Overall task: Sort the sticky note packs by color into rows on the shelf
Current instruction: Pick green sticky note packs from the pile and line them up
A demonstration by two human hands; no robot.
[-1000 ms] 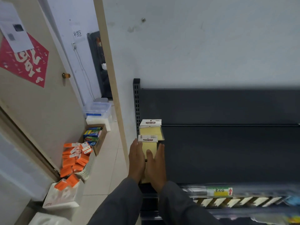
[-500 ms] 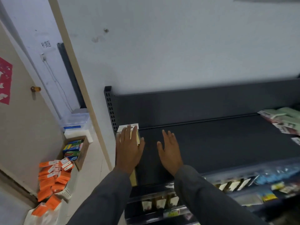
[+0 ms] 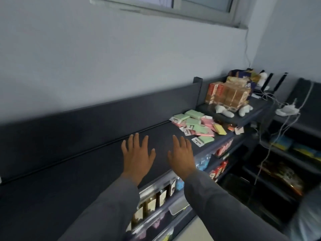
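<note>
Both hands, left (image 3: pixel 137 154) and right (image 3: pixel 181 154), are held flat and empty over the shelf (image 3: pixel 73 171), while the packs (image 3: pixel 196 126) are heaped ahead-right, nearer the right hand.

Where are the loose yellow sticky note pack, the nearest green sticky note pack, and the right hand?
yellow sticky note pack (image 3: pixel 219 129), head view, middle of its top face.
nearest green sticky note pack (image 3: pixel 205 140), head view, green pad area.
right hand (image 3: pixel 182 153), head view, back of hand.
</note>
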